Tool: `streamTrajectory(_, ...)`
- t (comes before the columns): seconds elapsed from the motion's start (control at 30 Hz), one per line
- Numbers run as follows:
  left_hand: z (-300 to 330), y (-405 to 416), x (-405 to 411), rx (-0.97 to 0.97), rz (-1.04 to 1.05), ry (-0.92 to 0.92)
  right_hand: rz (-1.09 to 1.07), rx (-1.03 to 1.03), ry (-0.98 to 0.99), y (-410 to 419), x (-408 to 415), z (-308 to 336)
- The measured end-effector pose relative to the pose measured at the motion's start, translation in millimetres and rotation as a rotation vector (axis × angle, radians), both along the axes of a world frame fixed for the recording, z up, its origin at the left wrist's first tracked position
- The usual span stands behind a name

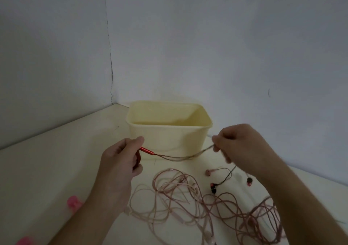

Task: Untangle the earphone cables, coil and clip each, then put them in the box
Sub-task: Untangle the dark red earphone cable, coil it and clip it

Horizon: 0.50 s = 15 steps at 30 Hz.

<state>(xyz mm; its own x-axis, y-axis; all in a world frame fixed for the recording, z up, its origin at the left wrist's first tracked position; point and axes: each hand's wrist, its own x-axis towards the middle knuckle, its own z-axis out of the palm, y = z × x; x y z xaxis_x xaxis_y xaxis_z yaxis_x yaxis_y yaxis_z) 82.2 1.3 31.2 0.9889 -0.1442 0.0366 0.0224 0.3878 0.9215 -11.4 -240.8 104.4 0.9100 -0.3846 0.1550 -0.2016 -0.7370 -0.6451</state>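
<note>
Pink clips (73, 203) at the lower left are blurred, and one is cut off by the frame edge. A red plug (147, 151) is pinched by the left hand (120, 162) at centre; its dark cable (180, 157) is stretched across to the right hand (239, 146), where it is gripped in curled, motion-blurred fingers. Behind both, the cream box (169, 130) is seen. Pink tangled cables (197, 201) lie on the table (47, 169) below the hands.

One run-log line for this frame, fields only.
left hand: grips red plug | right hand: pinches dark cable | pink cables: tangled on table | box: no earphones seen inside
</note>
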Motion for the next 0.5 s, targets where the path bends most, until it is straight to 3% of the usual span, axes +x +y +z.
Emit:
streamTrajectory(0.07,1.2,-1.1,-2.6,0.004,-0.044,-0.011,0.048,-0.067,0.148,10.6,3.7,-6.6)
streamTrajectory(0.2,1.3,-4.0,-8.6,0.037,-0.116,-0.054,0.355,0.123,0.061,50.9,10.5,-25.0)
streamTrajectory(0.3,0.7,-5.5,-11.5,0.063,-0.163,-0.061,0.507,0.173,0.11,79.8,14.7,-37.6)
streamTrajectory(0.4,3.6,-5.5,-12.1,0.077,-0.215,-0.011,0.512,0.249,0.119,80.7,15.0,-36.5)
streamTrajectory(0.5,7.1,-4.9,-12.9,0.068,-0.303,0.07,0.37,0.261,0.038,65.6,15.5,-33.0)
